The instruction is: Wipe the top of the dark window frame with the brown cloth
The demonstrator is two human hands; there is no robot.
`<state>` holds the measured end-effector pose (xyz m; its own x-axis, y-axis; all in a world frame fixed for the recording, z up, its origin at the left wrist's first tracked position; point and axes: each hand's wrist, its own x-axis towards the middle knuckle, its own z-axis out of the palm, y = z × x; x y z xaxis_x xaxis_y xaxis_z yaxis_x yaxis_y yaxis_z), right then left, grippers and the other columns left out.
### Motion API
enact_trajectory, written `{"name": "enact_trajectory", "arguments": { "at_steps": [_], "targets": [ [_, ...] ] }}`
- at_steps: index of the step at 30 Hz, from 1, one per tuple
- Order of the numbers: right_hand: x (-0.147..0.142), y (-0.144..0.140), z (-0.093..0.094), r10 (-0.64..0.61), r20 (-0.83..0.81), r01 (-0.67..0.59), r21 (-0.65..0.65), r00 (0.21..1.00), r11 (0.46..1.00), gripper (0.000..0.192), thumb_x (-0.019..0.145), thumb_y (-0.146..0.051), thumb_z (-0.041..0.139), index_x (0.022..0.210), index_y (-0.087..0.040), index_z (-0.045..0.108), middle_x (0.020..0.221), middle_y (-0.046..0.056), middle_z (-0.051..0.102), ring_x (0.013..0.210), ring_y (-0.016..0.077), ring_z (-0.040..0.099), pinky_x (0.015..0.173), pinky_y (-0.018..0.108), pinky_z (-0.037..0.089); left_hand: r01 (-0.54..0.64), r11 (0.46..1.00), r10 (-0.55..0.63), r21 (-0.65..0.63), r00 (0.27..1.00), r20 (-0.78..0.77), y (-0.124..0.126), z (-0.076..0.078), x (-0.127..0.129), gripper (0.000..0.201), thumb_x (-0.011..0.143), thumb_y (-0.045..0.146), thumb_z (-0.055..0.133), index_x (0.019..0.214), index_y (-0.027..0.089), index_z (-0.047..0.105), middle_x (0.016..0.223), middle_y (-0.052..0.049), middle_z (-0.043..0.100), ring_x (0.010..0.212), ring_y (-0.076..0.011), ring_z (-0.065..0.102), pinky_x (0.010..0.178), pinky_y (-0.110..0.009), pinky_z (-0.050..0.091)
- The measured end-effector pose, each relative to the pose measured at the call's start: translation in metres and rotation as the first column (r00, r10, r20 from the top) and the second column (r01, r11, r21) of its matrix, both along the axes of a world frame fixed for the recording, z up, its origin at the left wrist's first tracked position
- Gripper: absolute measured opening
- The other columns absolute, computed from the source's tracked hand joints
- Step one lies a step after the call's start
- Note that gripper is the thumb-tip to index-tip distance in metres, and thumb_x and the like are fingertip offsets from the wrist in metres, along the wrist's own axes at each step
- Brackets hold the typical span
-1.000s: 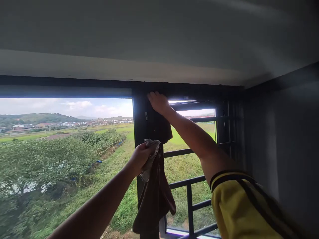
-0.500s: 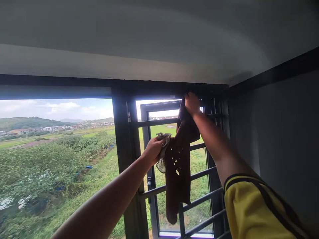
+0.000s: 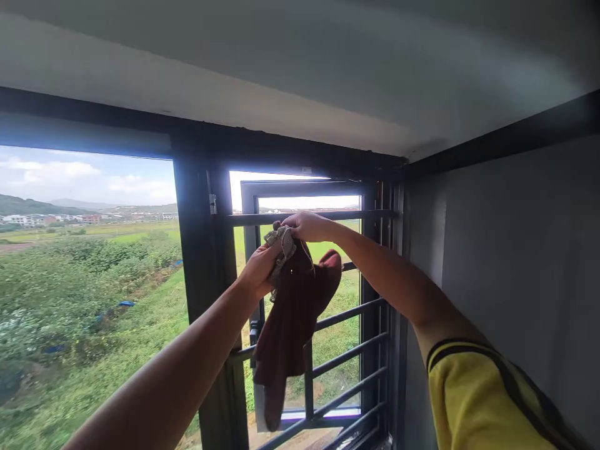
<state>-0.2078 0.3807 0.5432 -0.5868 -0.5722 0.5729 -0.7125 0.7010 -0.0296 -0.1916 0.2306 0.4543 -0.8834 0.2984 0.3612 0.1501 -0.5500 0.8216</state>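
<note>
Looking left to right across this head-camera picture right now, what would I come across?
Green bushes outside → dark window post → left hand → right hand → yellow sleeve.

Deep maroon-brown cloth [image 3: 293,319], plain and dark, beside a pale grey-beige rag [image 3: 282,245] with a fine mesh-like pattern. The bright yellow sleeve [image 3: 473,400] is edged in black with a thin yellow stripe. Window frame [image 3: 201,269] and bars [image 3: 349,356] are near-black; wall [image 3: 497,262] and ceiling [image 3: 281,62], shaded greys. Outside, mottled green shrubs [image 3: 94,275] and pale blue sky [image 3: 117,165] streaked white.
</note>
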Motion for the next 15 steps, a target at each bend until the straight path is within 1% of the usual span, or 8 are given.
{"name": "enact_trajectory", "arguments": {
  "at_steps": [1,3,6,8,9,11,13,15],
  "targets": [
    [-0.002,-0.001,-0.001,0.033,0.11,-0.034,0.009,0.993,0.999,0.025,0.088,-0.037,0.059,0.09,-0.016,0.073,0.081,0.003,0.069,0.066,0.0123,0.06,0.064,0.023,0.046,-0.001,1.0,0.001,-0.009,1.0,0.006,-0.003,-0.004,0.002,0.018,0.078,0.019,0.073,0.094,0.012,0.068,0.074,-0.006,0.066,0.06,-0.0178,0.064,0.055,-0.026,0.057],
    [-0.014,0.011,0.009,-0.02,0.098,0.036,-0.165,0.995,0.986,0.03,0.093,-0.036,0.051,0.096,-0.016,0.072,0.084,0.004,0.07,0.061,0.0104,0.059,0.061,0.023,0.046,-0.024,0.999,0.024,-0.027,1.0,0.017,-0.011,-0.012,0.005,0.026,0.07,0.02,0.079,0.092,0.012,0.068,0.072,-0.006,0.066,0.058,-0.0189,0.063,0.053,-0.027,0.056],
    [-0.042,0.037,0.04,-0.357,-0.204,0.199,-0.542,0.911,0.816,0.033,0.097,-0.024,0.04,0.112,-0.015,0.068,0.093,0.009,0.07,0.071,0.0129,0.064,0.068,0.025,0.049,-0.123,0.988,0.122,-0.096,0.992,-0.016,-0.035,-0.022,0.007,0.039,0.062,0.031,0.086,0.092,0.013,0.069,0.073,-0.006,0.066,0.06,-0.0195,0.062,0.052,-0.027,0.054],
    [-0.059,0.046,0.056,-0.538,-0.325,0.261,-0.613,0.778,0.746,0.035,0.094,-0.015,0.043,0.122,-0.013,0.065,0.1,0.011,0.069,0.086,0.0177,0.065,0.08,0.028,0.05,-0.26,0.945,0.235,-0.197,0.962,-0.142,-0.058,-0.024,0.006,0.044,0.06,0.041,0.086,0.092,0.015,0.071,0.073,-0.005,0.066,0.063,-0.0182,0.061,0.053,-0.024,0.052],
    [-0.066,0.047,0.061,-0.586,-0.359,0.294,-0.609,0.726,0.737,0.037,0.092,-0.012,0.045,0.125,-0.013,0.063,0.103,0.012,0.069,0.093,0.02,0.065,0.086,0.03,0.049,-0.358,0.895,0.295,-0.267,0.922,-0.249,-0.07,-0.024,0.004,0.044,0.061,0.046,0.085,0.089,0.016,0.072,0.072,-0.005,0.065,0.063,-0.0176,0.06,0.053,-0.022,0.049],
    [-0.076,0.044,0.064,-0.639,-0.403,0.35,-0.588,0.655,0.73,0.039,0.09,-0.011,0.047,0.127,-0.013,0.063,0.106,0.014,0.068,0.099,0.0231,0.063,0.091,0.033,0.047,-0.593,0.719,0.366,-0.362,0.766,-0.528,-0.092,-0.023,-0.002,0.04,0.064,0.054,0.079,0.078,0.017,0.072,0.069,-0.005,0.062,0.063,-0.0179,0.057,0.051,-0.022,0.045],
    [-0.081,0.039,0.063,-0.664,-0.42,0.377,-0.583,0.618,0.72,0.039,0.09,-0.012,0.048,0.125,-0.014,0.064,0.106,0.014,0.067,0.097,0.0243,0.062,0.089,0.034,0.048,-0.788,0.513,0.319,-0.342,0.544,-0.776,-0.11,-0.021,-0.009,0.039,0.069,0.058,0.069,0.064,0.019,0.069,0.071,-0.007,0.06,0.062,-0.0196,0.055,0.054,-0.025,0.044],
    [-0.084,0.037,0.062,-0.669,-0.438,0.38,-0.58,0.6,0.721,0.037,0.091,-0.015,0.048,0.123,-0.015,0.065,0.107,0.015,0.066,0.096,0.0248,0.062,0.087,0.035,0.049,-0.881,0.398,0.221,-0.255,0.362,-0.906,-0.123,-0.02,-0.017,0.04,0.073,0.057,0.06,0.056,0.02,0.064,0.081,-0.011,0.06,0.064,-0.0223,0.055,0.06,-0.03,0.046]
  ]
}}
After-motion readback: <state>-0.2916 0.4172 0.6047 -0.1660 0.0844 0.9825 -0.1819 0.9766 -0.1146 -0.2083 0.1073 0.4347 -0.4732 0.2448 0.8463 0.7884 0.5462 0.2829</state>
